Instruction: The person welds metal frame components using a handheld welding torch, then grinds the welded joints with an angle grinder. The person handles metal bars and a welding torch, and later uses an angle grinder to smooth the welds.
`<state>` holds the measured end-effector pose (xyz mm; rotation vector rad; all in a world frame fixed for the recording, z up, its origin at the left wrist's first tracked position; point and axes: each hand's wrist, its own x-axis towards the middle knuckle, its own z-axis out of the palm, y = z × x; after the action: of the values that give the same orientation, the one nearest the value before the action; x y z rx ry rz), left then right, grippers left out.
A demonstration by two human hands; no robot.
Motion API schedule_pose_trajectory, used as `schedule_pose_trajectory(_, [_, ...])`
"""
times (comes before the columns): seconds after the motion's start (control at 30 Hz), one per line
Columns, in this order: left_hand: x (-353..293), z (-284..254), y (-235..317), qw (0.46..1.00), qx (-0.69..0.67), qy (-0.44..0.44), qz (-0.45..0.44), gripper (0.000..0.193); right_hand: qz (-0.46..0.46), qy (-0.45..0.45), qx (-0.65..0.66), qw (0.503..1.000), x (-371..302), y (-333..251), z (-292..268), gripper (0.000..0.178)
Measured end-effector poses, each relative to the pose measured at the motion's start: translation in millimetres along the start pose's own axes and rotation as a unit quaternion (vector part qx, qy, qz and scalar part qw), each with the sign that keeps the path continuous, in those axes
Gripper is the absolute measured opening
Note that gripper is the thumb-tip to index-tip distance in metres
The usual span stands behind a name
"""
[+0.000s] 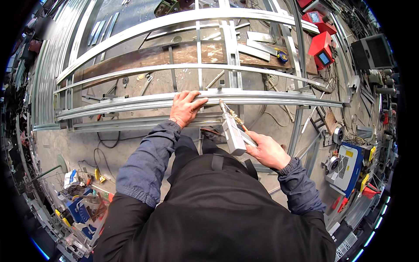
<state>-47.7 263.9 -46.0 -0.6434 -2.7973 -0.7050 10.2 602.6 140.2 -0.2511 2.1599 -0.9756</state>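
My left hand (pixel 187 107) is wrapped over the near long metal rail (pixel 144 103), fingers over its top and thumb on the near side. My right hand (pixel 267 151) grips the handle of a welding gun (pixel 234 136) with a grey boxy body and a slim coppery nozzle. An orange tube runs along its side. The nozzle tip points away from me, close to the near edge of the rail, just right of my left hand; whether it touches I cannot tell. The rail belongs to a large frame of shiny metal profiles (pixel 183 17).
A brown plank (pixel 126 61) lies under the frame, with a tape measure (pixel 282 56) at its right end. Red machines with screens (pixel 322 50) stand at the far right. A blue-and-white machine (pixel 348 166) is at the near right. Cables (pixel 101 150) trail across the left floor.
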Motion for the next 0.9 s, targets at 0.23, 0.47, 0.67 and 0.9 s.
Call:
schedule_pose_trajectory(0.23, [4.7,-6.1,0.7,1.000,-0.004,-0.022,-0.007,0.040,-0.010,-0.009,0.004,1.000,9.2,-1.6,-7.0,0.049])
schedule_pose_trajectory(0.47, [3.8,-1.8,-0.8,0.999,0.024,-0.002,0.024,0.043,-0.018,-0.005,-0.017,1.000,10.6,3.2,-8.2,0.048])
schedule_pose_trajectory(0.67, [5.1,-2.4,0.9,0.999,0.023,0.002,0.024,0.045,-0.024,-0.004,-0.030,0.999,11.6,5.6,-10.4,0.050])
schedule_pose_trajectory(0.9, [5.5,-1.6,1.2,1.000,0.017,0.004,0.017,0.044,-0.025,-0.013,-0.034,0.999,13.9,11.0,-10.2,0.049])
